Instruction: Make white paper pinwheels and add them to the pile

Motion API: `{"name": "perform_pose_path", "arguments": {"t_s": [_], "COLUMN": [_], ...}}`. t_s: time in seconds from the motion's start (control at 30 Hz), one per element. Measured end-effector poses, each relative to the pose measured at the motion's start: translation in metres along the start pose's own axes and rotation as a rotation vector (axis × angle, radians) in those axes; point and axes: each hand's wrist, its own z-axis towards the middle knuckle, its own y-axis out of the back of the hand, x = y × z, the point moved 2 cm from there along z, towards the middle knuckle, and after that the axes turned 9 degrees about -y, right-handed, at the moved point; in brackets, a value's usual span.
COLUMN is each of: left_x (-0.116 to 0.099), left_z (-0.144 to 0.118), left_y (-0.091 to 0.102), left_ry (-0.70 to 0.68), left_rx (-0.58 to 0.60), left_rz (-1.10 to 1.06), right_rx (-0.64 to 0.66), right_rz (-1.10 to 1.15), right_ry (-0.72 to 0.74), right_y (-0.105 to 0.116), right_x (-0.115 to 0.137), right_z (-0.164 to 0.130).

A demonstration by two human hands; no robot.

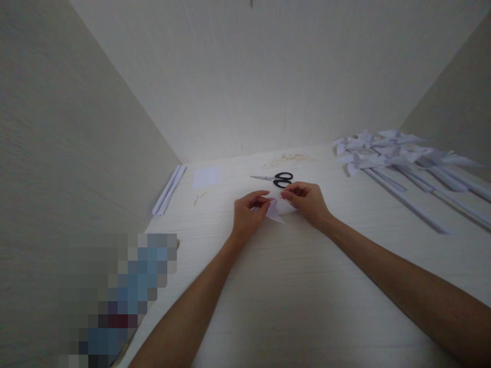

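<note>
Both of my hands meet over the middle of the white table, holding a small folded piece of white paper. My left hand pinches the paper's left side between thumb and fingers. Its right part is pinched by my right hand, whose fingertips hide some of the edge. One paper point hangs down between the hands. Just beyond my right hand lies a pair of scissors with black handles, blades toward the left.
Paper pinwheels on rolled paper sticks lie at the right. At the left are two paper rolls, a square paper sheet and small thin pieces. Crumb-like bits lie near the back wall.
</note>
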Motion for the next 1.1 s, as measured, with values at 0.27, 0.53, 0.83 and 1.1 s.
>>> {"name": "perform_pose_path", "arguments": {"t_s": [0.27, 0.53, 0.83, 1.1], "left_x": [0.0005, -0.0004, 0.0003, -0.0007], "left_z": [0.0011, 0.0013, 0.0007, 0.0002], "left_y": [-0.0010, -0.0011, -0.0012, -0.0007], "left_ry": [-0.018, -0.018, -0.028, -0.002], "left_rx": [0.013, 0.011, 0.031, 0.011], "left_rz": [0.021, 0.034, 0.018, -0.003], "right_rx": [0.030, 0.045, 0.029, 0.030], "right_rz": [-0.035, -0.079, -0.048, -0.063], "right_ry": [0.018, 0.036, 0.026, 0.041], "right_y": [0.0002, 0.0003, 0.0005, 0.0008], "right_x": [-0.0011, 0.0010, -0.0008, -0.0014], "right_z": [-0.0002, -0.0003, -0.0005, -0.0001]}}
